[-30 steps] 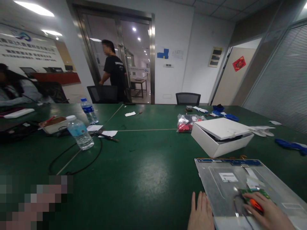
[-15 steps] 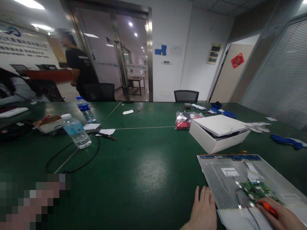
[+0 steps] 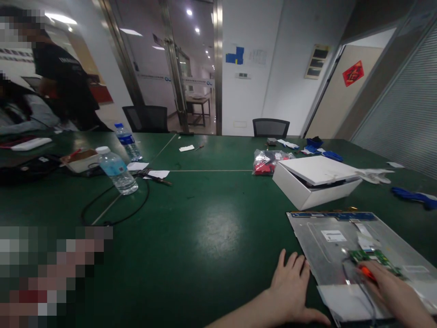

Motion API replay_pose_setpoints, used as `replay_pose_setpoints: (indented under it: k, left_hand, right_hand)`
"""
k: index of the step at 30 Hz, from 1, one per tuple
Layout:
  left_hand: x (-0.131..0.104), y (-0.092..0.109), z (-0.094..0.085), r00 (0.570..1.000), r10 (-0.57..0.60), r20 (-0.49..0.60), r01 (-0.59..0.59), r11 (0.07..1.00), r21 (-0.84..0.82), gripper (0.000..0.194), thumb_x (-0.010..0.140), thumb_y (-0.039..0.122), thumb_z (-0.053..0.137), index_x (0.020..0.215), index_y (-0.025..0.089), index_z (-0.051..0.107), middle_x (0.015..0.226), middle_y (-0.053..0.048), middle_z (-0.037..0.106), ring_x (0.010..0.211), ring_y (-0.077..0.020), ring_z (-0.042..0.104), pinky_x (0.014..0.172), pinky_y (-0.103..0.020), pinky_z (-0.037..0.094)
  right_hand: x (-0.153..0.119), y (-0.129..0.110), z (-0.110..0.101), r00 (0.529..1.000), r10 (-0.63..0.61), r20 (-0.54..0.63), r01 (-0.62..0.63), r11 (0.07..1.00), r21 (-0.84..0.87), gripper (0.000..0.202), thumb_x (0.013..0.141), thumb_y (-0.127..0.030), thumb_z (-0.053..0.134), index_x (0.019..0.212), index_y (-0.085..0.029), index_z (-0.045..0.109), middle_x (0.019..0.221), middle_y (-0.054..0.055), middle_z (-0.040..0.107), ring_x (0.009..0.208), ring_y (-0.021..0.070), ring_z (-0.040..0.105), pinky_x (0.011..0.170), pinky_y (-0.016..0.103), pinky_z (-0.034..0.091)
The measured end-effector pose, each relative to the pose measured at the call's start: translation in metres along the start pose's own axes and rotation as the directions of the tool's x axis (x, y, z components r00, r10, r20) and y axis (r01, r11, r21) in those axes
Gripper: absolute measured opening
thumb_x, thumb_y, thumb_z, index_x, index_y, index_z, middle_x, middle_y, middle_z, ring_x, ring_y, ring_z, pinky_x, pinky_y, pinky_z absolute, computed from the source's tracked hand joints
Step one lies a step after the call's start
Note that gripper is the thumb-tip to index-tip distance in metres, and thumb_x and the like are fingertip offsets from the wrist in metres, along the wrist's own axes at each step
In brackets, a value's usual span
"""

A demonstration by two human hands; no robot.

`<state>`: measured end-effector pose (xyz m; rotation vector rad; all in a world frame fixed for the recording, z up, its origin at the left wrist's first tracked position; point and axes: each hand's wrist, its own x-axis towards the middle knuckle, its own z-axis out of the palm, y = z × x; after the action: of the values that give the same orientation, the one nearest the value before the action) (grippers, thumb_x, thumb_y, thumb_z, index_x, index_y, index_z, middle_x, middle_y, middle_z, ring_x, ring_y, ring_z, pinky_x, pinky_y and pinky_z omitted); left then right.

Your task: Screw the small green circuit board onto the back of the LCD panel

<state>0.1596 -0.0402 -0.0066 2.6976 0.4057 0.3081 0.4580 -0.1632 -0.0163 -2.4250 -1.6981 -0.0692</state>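
A flat display panel [image 3: 316, 255] lies with its metal back up at the right front of the table. On it sit a green circuit board [image 3: 385, 262], a white ribbon cable [image 3: 366, 238] and a dark cable [image 3: 346, 269]. My left hand [image 3: 290, 284] rests flat beside the panel's left edge, fingers spread and holding nothing. Over the lower edge of the board, my right hand [image 3: 392, 289] is closed around an orange handle [image 3: 368, 273], which looks like a screwdriver's. Its tip is hidden. White film [image 3: 336, 303] covers the near part of the panel.
Beyond the panel are a white box [image 3: 307, 191], a plastic bag with red items [image 3: 264, 166] and blue gloves [image 3: 413, 195]. Water bottles [image 3: 118, 175] and a looped black cable [image 3: 145, 205] lie left. A blurred-out arm [image 3: 61, 278] reaches in; a person [image 3: 64, 77] stands behind.
The view has shifted slightly. My left hand's fingers and thumb are spread wider. My right hand and the orange handle have moved closer to the board's left end. The standing person has moved left in view.
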Motion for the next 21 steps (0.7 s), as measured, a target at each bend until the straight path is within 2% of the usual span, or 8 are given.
replay_pose_setpoints:
  k: [4, 9, 12, 14, 17, 21]
  left_hand:
    - [0.012, 0.001, 0.000, 1.000, -0.013, 0.021, 0.014, 1.000, -0.015, 0.100, 0.076, 0.080, 0.038, 0.143, 0.007, 0.029, 0.141, -0.021, 0.039, 0.130, -0.0346, 0.033, 0.111, -0.051, 0.015]
    - [0.031, 0.003, 0.004, 0.996, -0.051, 0.071, 0.051, 0.999, 0.000, 0.098, 0.073, 0.081, 0.041, 0.143, 0.014, 0.032, 0.139, -0.020, 0.041, 0.128, -0.0368, 0.035, 0.106, -0.053, 0.020]
    - [0.042, 0.005, 0.010, 0.996, -0.055, 0.066, 0.054, 0.998, 0.012, 0.094, 0.075, 0.080, 0.040, 0.143, 0.016, 0.032, 0.140, -0.020, 0.040, 0.128, -0.0375, 0.035, 0.104, -0.053, 0.022]
    - [0.048, 0.006, 0.013, 0.998, -0.046, 0.053, 0.045, 0.999, 0.028, 0.092, 0.075, 0.080, 0.040, 0.143, 0.017, 0.034, 0.138, -0.019, 0.042, 0.126, -0.0370, 0.036, 0.103, -0.052, 0.023]
    - [0.055, 0.005, 0.015, 0.999, -0.003, 0.039, 0.001, 0.998, 0.056, 0.087, 0.078, 0.074, 0.043, 0.139, 0.013, 0.039, 0.131, -0.018, 0.047, 0.121, -0.0346, 0.040, 0.103, -0.049, 0.025]
    - [0.057, 0.003, 0.012, 0.998, 0.057, 0.006, -0.057, 0.997, 0.054, 0.074, 0.080, 0.063, 0.050, 0.128, 0.006, 0.048, 0.122, -0.017, 0.053, 0.113, -0.0306, 0.046, 0.099, -0.043, 0.032]
  right_hand:
    - [0.012, -0.027, 0.001, 0.997, 0.066, -0.029, -0.069, 0.993, -0.100, 0.035, 0.079, -0.036, 0.038, 0.092, -0.022, 0.067, 0.105, 0.011, 0.069, 0.083, 0.0253, 0.068, 0.067, 0.035, 0.053]
    - [0.018, -0.043, -0.006, 0.986, 0.140, -0.089, -0.155, 0.968, -0.196, 0.038, 0.084, -0.030, 0.034, 0.103, -0.019, 0.065, 0.108, 0.012, 0.068, 0.077, 0.0245, 0.067, 0.063, 0.035, 0.051]
    - [0.016, -0.054, -0.009, 0.980, 0.141, -0.138, -0.165, 0.970, -0.181, 0.044, 0.087, -0.038, 0.032, 0.105, -0.017, 0.065, 0.109, 0.014, 0.067, 0.077, 0.0264, 0.067, 0.062, 0.037, 0.051]
    - [0.013, -0.066, -0.006, 0.987, 0.117, -0.110, -0.128, 0.986, -0.104, 0.047, 0.086, -0.046, 0.033, 0.100, -0.017, 0.067, 0.105, 0.014, 0.068, 0.080, 0.0272, 0.068, 0.067, 0.036, 0.053]
    - [0.007, -0.089, 0.004, 0.992, 0.124, -0.005, -0.124, 0.992, 0.001, 0.049, 0.086, -0.053, 0.036, 0.098, -0.018, 0.068, 0.100, 0.012, 0.071, 0.084, 0.0278, 0.069, 0.072, 0.036, 0.053]
    - [0.000, -0.105, 0.017, 0.982, 0.189, -0.011, -0.189, 0.978, -0.087, 0.052, 0.088, -0.051, 0.033, 0.106, -0.015, 0.067, 0.106, 0.016, 0.069, 0.079, 0.0306, 0.070, 0.068, 0.039, 0.054]
